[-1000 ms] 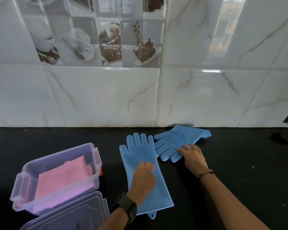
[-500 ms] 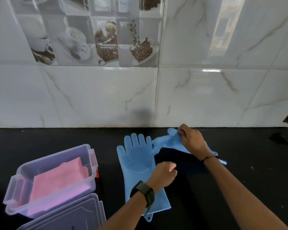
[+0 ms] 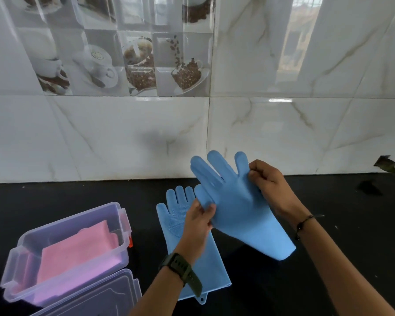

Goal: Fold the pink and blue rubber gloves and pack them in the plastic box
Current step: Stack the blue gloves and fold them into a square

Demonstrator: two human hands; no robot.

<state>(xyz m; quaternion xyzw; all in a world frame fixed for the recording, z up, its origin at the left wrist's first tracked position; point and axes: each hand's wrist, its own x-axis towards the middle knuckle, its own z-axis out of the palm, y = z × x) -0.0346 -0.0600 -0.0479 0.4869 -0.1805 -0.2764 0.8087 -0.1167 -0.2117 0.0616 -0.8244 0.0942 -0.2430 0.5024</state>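
Black counter (image 3: 55, 197) against a marble-tiled wall (image 3: 283, 133). Both hands lifted above the counter, sharing one blue rubber glove (image 3: 240, 208) held in the air, fingers pointing up toward the wall, cuff hanging down to the right. Left hand (image 3: 197, 221) pinches the glove's left edge near the thumb side, thumb on top; right hand (image 3: 268, 181) pinches the opposite edge just below the little finger, fingers curled tight on the rubber. Second blue glove (image 3: 176, 224) lies flat on the counter beneath the left wrist, bristled palm up, fingers toward the wall, cuff toward the camera (a small hanging tab shows at the cuff edge). Plastic box (image 3: 71, 226) stands open at lower left, well apart from the blue gloves; folded pink gloves (image 3: 78, 254) lie inside it. The box lid (image 3: 96, 297) rests on the counter just in front of the box. Dark watch (image 3: 180, 269) on the left wrist, thin dark bracelet (image 3: 302, 224) on the right.
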